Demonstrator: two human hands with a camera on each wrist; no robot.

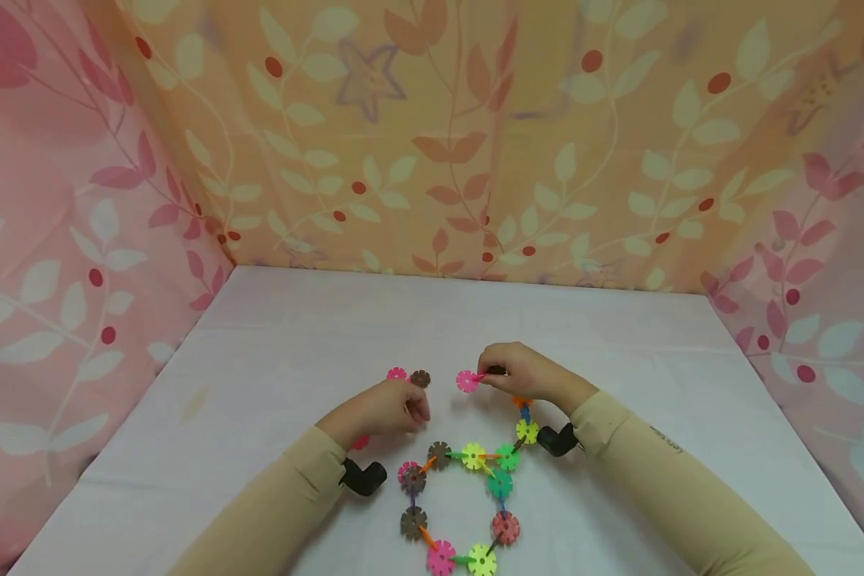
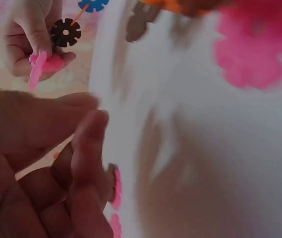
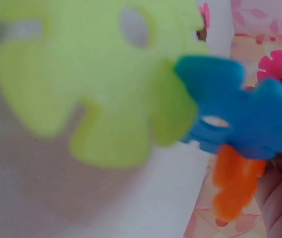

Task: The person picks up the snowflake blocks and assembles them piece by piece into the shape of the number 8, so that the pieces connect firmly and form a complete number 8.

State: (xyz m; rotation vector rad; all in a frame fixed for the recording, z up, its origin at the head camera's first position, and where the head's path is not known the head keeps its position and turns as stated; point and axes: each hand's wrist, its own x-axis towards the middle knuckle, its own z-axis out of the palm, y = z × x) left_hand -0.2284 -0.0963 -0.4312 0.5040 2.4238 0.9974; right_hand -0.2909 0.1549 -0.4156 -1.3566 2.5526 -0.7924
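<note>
My right hand (image 1: 524, 372) pinches a pair of pink notched plastic discs (image 1: 466, 382) joined edgewise, at the end of a disc chain. A dark brown disc (image 2: 65, 32) and a blue one follow in the left wrist view. Close up in the right wrist view are a yellow disc (image 3: 101, 94), a blue disc (image 3: 259, 119) and an orange disc (image 3: 237, 191) of this chain. My left hand (image 1: 389, 410) hovers over the table with its fingers loosely bent. Nothing shows between its thumb and forefinger. A ring of linked discs (image 1: 506, 528) lies nearer me.
Just beyond my left hand lie a pink disc (image 1: 397, 374) and a brown disc (image 1: 421, 378). Another pink piece (image 1: 361, 442) shows below that wrist. White cloth covers the table (image 1: 317, 320); patterned curtains (image 1: 432, 160) enclose three sides.
</note>
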